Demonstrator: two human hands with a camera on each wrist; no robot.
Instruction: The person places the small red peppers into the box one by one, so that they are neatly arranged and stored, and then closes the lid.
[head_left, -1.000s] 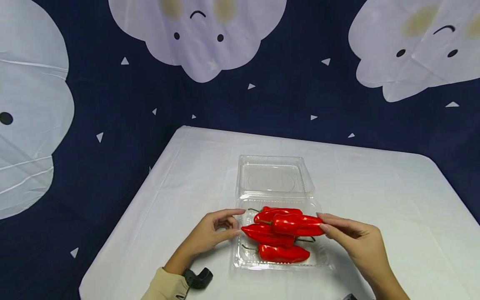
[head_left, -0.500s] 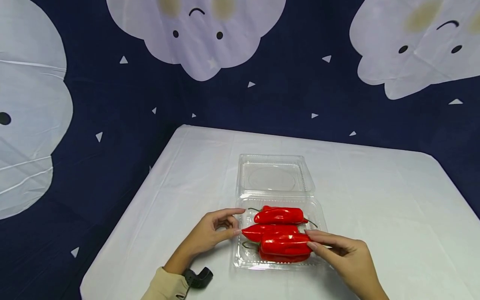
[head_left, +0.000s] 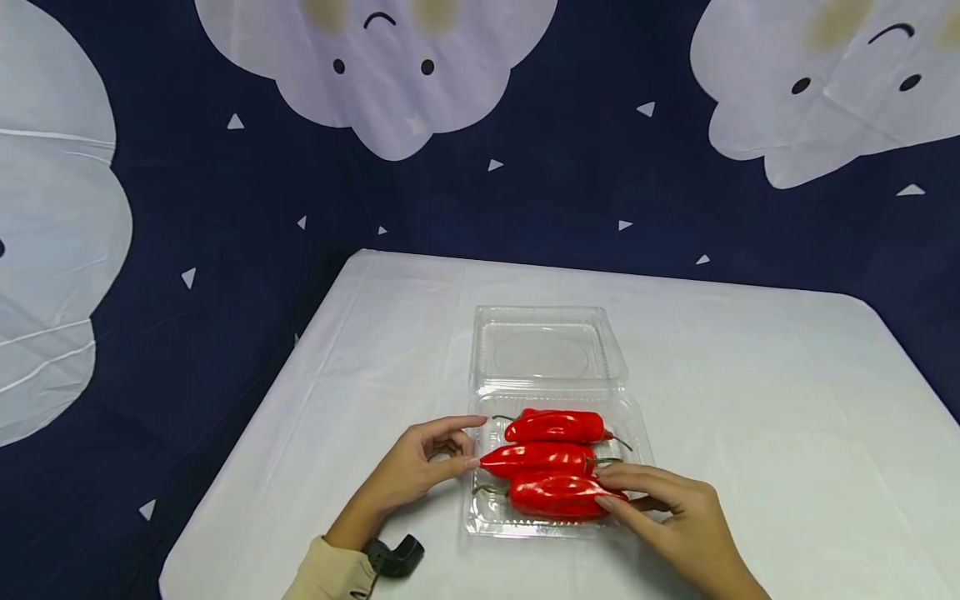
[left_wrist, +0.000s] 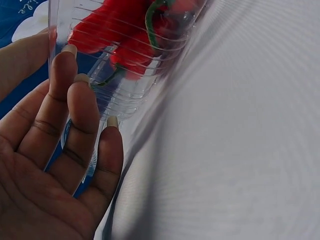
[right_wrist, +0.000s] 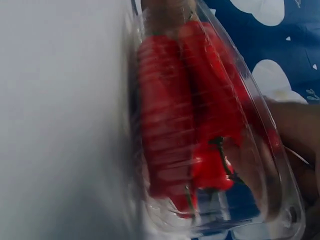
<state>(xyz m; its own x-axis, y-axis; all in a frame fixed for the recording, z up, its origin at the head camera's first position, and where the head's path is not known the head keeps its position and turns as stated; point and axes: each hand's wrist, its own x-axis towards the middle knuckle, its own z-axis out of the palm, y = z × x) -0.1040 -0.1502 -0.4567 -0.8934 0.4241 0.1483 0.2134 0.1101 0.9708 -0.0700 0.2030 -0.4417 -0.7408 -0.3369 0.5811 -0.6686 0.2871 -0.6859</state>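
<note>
A clear plastic clamshell container (head_left: 525,530) lies unfolded, with its lid (head_left: 551,350) laid back on the far side. Several red peppers with green stems sit in its base: a back pepper (head_left: 555,427), a middle pepper (head_left: 536,459) and a front pepper (head_left: 558,497). My right hand (head_left: 671,517) pinches the front pepper at its right end between thumb and fingers. At the container's left rim my left hand (head_left: 423,458) holds the edge, its fingertips (left_wrist: 92,95) against the outer wall in the left wrist view. The pepper (right_wrist: 165,115) shows through the ribbed side in the right wrist view.
The container stands on a white-covered table (head_left: 720,383). Behind hangs a dark blue cloth (head_left: 525,225) with cloud faces and small triangles. A black strap device (head_left: 396,556) is at the left wrist, below a beige sleeve (head_left: 330,571).
My right hand has carried a pepper from above the pile toward the front of the container and lowered it there. The left hand has stayed at the rim.
</note>
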